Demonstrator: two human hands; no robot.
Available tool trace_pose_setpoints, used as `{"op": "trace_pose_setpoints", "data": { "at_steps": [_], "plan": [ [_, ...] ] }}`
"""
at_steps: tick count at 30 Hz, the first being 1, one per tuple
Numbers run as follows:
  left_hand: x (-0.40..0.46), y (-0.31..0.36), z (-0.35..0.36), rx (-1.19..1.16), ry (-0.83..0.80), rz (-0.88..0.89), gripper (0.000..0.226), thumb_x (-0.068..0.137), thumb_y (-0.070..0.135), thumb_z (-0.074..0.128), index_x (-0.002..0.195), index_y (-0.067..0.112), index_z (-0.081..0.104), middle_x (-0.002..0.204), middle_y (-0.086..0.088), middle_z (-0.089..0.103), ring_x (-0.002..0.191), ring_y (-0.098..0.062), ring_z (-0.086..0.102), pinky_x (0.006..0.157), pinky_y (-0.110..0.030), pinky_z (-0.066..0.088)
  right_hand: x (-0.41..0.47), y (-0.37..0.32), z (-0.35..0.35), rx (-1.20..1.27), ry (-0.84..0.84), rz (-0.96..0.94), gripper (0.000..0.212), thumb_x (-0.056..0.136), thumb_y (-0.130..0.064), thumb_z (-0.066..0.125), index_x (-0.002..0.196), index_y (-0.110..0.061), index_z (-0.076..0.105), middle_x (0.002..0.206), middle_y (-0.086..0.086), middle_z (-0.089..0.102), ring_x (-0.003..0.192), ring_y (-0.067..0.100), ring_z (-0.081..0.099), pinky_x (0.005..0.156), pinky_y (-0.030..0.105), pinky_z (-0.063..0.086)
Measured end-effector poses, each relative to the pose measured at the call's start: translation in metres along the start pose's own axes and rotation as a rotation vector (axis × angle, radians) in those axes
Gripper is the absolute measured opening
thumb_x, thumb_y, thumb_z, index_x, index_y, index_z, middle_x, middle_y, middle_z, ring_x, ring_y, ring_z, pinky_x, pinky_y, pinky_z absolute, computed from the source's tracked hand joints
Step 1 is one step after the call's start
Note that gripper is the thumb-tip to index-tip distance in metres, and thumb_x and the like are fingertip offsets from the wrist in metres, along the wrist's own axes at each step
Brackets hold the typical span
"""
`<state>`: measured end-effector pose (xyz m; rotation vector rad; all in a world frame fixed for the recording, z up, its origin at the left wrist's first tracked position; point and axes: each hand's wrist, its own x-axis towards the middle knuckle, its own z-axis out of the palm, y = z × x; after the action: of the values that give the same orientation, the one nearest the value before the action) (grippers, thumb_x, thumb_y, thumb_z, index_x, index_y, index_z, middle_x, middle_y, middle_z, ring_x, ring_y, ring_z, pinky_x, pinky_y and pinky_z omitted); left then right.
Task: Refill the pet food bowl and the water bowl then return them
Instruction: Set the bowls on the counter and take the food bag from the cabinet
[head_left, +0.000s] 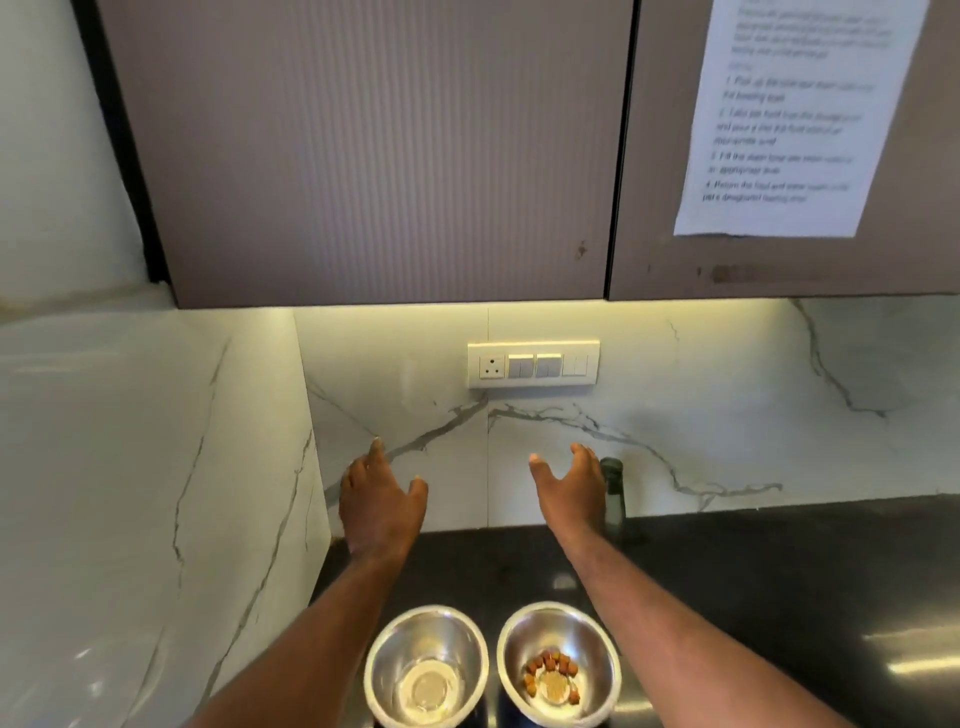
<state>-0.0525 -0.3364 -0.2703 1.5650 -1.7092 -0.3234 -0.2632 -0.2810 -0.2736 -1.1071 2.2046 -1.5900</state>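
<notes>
Two steel bowls stand side by side on the dark counter (753, 582) near its front edge. The left bowl (426, 667) looks to hold a little clear water. The right bowl (558, 662) holds several brown kibble pieces. Both arms stretch forward above the bowls. My left hand (382, 499) is raised in front of the marble wall, fingers spread and holding nothing. My right hand (569, 486) is raised likewise, fingers spread and empty, just left of a dark bottle (613, 488) at the wall.
Closed wall cabinets (363, 156) hang overhead, with a printed instruction sheet (784, 114) on the right door. A socket and switch panel (533, 365) sits on the marble backsplash. A marble side wall (156, 467) bounds the counter on the left.
</notes>
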Motion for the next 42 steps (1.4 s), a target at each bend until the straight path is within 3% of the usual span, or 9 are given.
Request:
{"op": "trace_pose_setpoints", "data": {
  "at_steps": [8,11,13,16,23,29,33,36,42],
  "plan": [
    [0.026,0.077,-0.047,0.046,0.353,0.491,0.055,0.088,0.045,0.068,0.137,0.024,0.053,0.141,-0.004,0.055,0.13,-0.028,0.051,0.106,-0.044,0.045,0.034,-0.109,-0.014,0.53,-0.086,-0.169,0.085,0.085,-0.056,0.071,0.154,-0.017,0.039,0.151,0.007,0.054,0.132,0.024,0.059,0.109,0.037,0.049],
    [0.038,0.1,-0.066,0.11,0.507,0.678,0.038,0.086,0.032,0.069,0.123,0.022,0.064,0.132,-0.004,0.062,0.126,-0.03,0.051,0.104,-0.045,0.042,0.042,-0.143,-0.025,0.924,-0.098,-0.142,0.059,0.092,-0.036,0.074,0.139,-0.009,0.052,0.124,0.013,0.072,0.102,0.023,0.075,0.096,0.042,0.06],
    [0.047,0.115,-0.082,0.166,0.597,0.792,0.039,0.084,0.026,0.069,0.122,0.019,0.066,0.134,-0.006,0.062,0.127,-0.03,0.048,0.105,-0.046,0.037,0.046,-0.16,-0.032,1.108,-0.066,-0.13,0.038,0.095,-0.027,0.073,0.122,-0.004,0.061,0.107,0.015,0.075,0.097,0.029,0.077,0.087,0.04,0.063],
    [0.06,0.135,-0.11,0.217,0.612,0.832,0.054,0.082,0.027,0.07,0.133,0.019,0.059,0.141,-0.006,0.057,0.132,-0.03,0.044,0.107,-0.05,0.036,0.047,-0.173,-0.044,1.278,-0.06,-0.042,0.023,0.094,-0.022,0.074,0.11,-0.008,0.067,0.106,0.014,0.075,0.097,0.03,0.076,0.075,0.035,0.064],
    [0.057,0.154,-0.152,0.346,0.388,0.754,0.067,0.083,0.051,0.055,0.145,0.026,0.048,0.153,0.003,0.045,0.14,-0.027,0.037,0.108,-0.05,0.04,0.039,-0.174,-0.059,1.347,-0.039,0.03,0.013,0.088,-0.011,0.079,0.097,-0.01,0.071,0.096,0.004,0.076,0.096,0.025,0.073,0.069,0.027,0.062],
    [0.025,0.16,-0.167,0.323,0.319,0.696,0.07,0.085,0.044,0.06,0.15,0.025,0.042,0.157,0.005,0.038,0.143,-0.024,0.033,0.108,-0.048,0.046,0.024,-0.172,-0.083,1.26,-0.025,0.111,0.037,0.09,-0.051,0.073,0.094,-0.016,0.068,0.089,0.005,0.071,0.075,0.02,0.068,0.063,0.028,0.057],
    [-0.001,0.161,-0.176,0.326,0.274,0.671,0.079,0.084,0.04,0.065,0.155,0.027,0.03,0.162,0.005,0.029,0.147,-0.023,0.026,0.107,-0.049,0.049,0.009,-0.166,-0.107,1.177,-0.025,0.007,0.042,0.089,-0.054,0.073,0.081,-0.015,0.064,0.079,0.005,0.069,0.073,0.023,0.066,0.057,0.029,0.054],
    [-0.027,0.167,-0.184,0.286,0.26,0.649,0.086,0.085,0.038,0.067,0.158,0.029,0.022,0.165,0.004,0.024,0.149,-0.024,0.027,0.107,-0.046,0.049,-0.012,-0.166,-0.132,1.088,-0.014,-0.079,0.045,0.086,-0.05,0.077,0.076,-0.013,0.055,0.074,0.007,0.053,0.062,0.01,0.057,0.06,0.033,0.057],
    [-0.08,0.184,-0.202,0.221,0.289,0.725,0.089,0.085,0.032,0.065,0.16,0.026,0.018,0.165,0.003,0.022,0.149,-0.022,0.028,0.111,-0.039,0.045,-0.072,-0.168,-0.167,0.876,0.001,-0.348,0.052,0.079,-0.044,0.085,0.063,-0.014,0.046,0.05,-0.012,0.044,0.049,0.009,0.045,0.06,0.051,0.055]
  ]
}}
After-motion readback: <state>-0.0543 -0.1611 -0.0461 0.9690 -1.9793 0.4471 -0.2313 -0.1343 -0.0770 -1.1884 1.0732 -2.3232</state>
